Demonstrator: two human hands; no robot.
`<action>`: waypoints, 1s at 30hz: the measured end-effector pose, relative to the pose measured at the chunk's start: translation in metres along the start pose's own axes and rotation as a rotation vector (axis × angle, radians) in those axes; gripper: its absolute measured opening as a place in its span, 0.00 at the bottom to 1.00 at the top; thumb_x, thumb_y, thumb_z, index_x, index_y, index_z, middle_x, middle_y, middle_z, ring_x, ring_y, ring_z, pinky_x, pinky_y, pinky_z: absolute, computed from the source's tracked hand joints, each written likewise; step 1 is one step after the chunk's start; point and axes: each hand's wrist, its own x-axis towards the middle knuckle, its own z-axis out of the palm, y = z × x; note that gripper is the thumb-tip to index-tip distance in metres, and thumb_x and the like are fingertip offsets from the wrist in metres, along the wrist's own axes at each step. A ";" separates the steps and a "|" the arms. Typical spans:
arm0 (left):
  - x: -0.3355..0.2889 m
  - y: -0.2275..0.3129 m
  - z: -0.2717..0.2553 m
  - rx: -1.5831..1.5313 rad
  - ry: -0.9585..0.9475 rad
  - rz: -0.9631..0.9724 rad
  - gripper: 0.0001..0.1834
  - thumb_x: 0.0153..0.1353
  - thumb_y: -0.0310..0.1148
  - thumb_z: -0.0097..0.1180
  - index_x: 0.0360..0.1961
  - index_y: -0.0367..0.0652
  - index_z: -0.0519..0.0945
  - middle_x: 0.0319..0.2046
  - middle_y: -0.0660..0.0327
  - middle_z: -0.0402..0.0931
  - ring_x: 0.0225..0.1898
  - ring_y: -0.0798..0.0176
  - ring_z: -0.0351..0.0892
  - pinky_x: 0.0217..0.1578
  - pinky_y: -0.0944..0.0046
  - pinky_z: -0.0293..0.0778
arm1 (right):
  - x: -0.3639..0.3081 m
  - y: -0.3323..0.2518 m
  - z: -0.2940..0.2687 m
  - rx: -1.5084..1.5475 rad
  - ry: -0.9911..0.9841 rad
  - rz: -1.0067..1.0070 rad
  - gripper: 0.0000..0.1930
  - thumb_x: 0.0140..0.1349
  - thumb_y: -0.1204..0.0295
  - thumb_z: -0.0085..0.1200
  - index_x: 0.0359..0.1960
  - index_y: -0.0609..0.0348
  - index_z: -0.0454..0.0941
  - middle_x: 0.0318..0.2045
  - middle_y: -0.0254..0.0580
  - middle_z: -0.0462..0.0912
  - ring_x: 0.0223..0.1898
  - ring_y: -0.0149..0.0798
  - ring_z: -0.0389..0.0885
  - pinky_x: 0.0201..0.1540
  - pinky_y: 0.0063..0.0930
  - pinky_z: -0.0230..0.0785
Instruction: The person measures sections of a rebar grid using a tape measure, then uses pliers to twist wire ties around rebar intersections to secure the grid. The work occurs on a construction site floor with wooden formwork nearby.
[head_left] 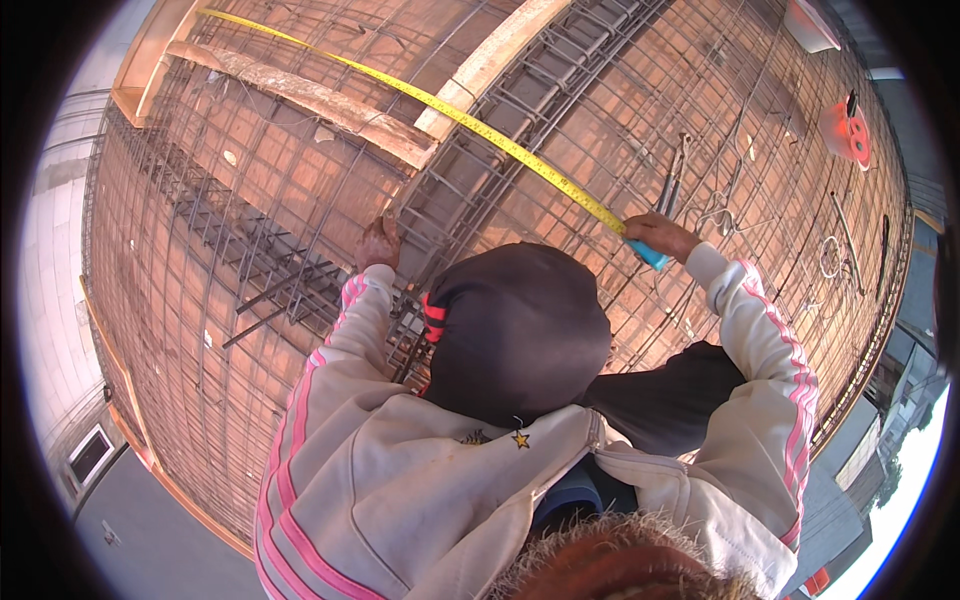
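Red tub-like thing [838, 130] sat upper right; right hand [664, 237] gripped a blue tape measure [650, 255]; left hand's [378, 245] hold wasn't clear.

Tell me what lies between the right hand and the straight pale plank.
In the head view, the yellow tape blade spans from the right hand to the pale plank, above steel bars.

Brown wooden deck [300, 190], steel rebar mesh [620, 120] across it
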 end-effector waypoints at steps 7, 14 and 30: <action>0.005 -0.003 0.004 0.020 -0.083 -0.044 0.31 0.74 0.56 0.29 0.49 0.42 0.77 0.46 0.45 0.80 0.50 0.40 0.79 0.52 0.43 0.73 | -0.001 -0.003 0.001 -0.030 0.015 0.019 0.19 0.66 0.55 0.50 0.39 0.62 0.80 0.34 0.39 0.79 0.38 0.37 0.74 0.46 0.32 0.66; 0.003 -0.005 0.003 0.004 -0.085 -0.053 0.30 0.73 0.56 0.30 0.50 0.42 0.77 0.47 0.45 0.80 0.50 0.39 0.79 0.52 0.42 0.73 | -0.004 -0.005 0.001 0.022 -0.009 0.034 0.20 0.66 0.55 0.50 0.40 0.62 0.80 0.35 0.40 0.80 0.40 0.37 0.76 0.47 0.31 0.68; 0.002 -0.006 0.009 0.017 0.016 -0.033 0.32 0.73 0.54 0.35 0.53 0.36 0.77 0.47 0.42 0.80 0.51 0.39 0.78 0.53 0.45 0.73 | -0.004 -0.004 0.002 -0.108 0.012 0.052 0.22 0.62 0.51 0.50 0.47 0.54 0.83 0.41 0.40 0.82 0.45 0.40 0.79 0.54 0.35 0.70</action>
